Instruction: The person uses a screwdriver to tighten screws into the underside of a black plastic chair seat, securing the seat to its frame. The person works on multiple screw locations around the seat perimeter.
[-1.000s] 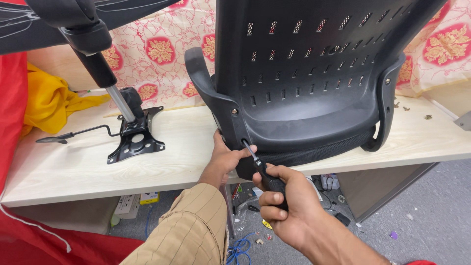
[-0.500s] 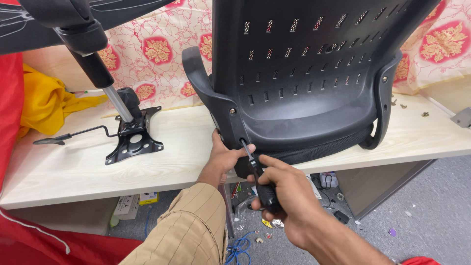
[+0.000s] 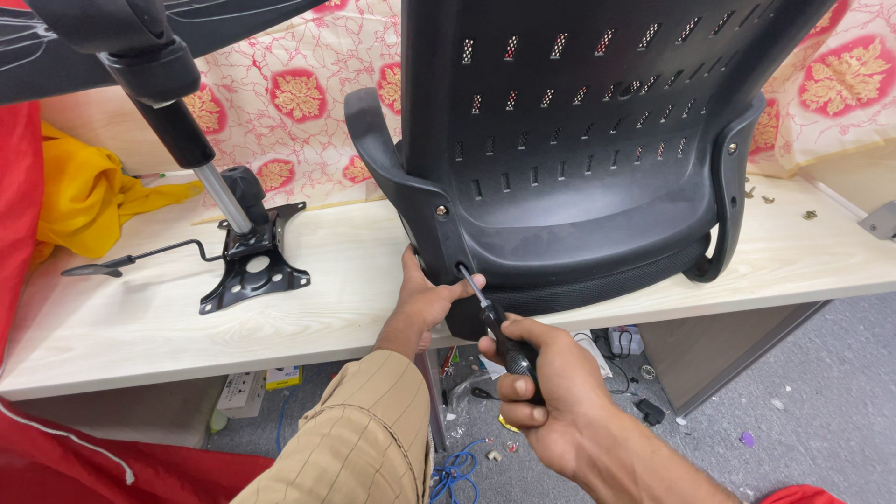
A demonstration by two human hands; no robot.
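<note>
A black plastic office chair back with its seat and armrests (image 3: 597, 168) stands upright on the pale wooden tabletop (image 3: 355, 271). My right hand (image 3: 546, 401) grips a black-handled screwdriver (image 3: 495, 327), whose tip sits in a screw hole low on the left armrest bracket. My left hand (image 3: 425, 299), in a tan checked sleeve, presses on that bracket with fingers next to the screwdriver's shaft.
A black chair tilt mechanism with gas cylinder (image 3: 247, 252) lies on the table at left, under an upturned chair base. Yellow cloth (image 3: 89, 201) and red cloth lie far left. Loose screws (image 3: 784, 201) rest at the right. Cables and scraps litter the floor below.
My right hand and the screwdriver shifted slightly, with the tip staying at the bracket's screw hole. My left hand stays pressed on the bracket.
</note>
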